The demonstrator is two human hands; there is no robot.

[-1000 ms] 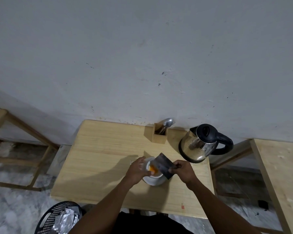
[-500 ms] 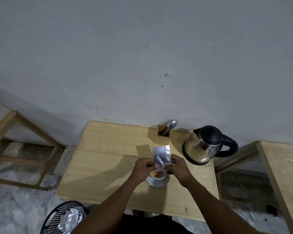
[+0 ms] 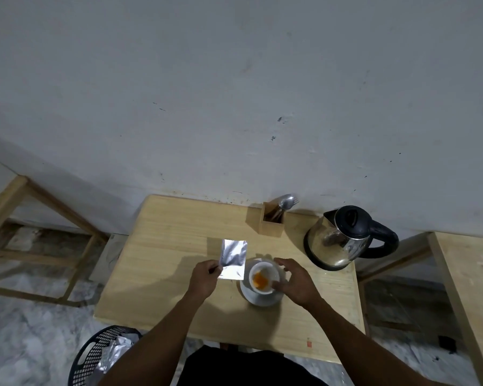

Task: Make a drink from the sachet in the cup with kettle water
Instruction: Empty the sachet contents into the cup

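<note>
A white cup (image 3: 263,276) with orange powder in its bottom stands on a white saucer (image 3: 260,298) on the wooden table (image 3: 165,246). My left hand (image 3: 205,277) pinches a silver sachet (image 3: 233,259) by its lower left corner and holds it upright, just left of the cup. My right hand (image 3: 294,281) hovers at the cup's right side with fingers spread and curved around it, holding nothing. A steel kettle (image 3: 338,242) with a black lid and handle stands at the table's far right.
A wooden holder (image 3: 272,222) with a spoon and fork stands by the wall, left of the kettle. A black mesh bin (image 3: 101,355) with silver wrappers sits on the floor at lower left. Another wooden table (image 3: 469,288) is on the right, wooden frames on the left.
The sachet was tipped over the cup by my right hand, then held by both hands. Now my left hand alone holds it left of the cup, and my right hand has let go.
</note>
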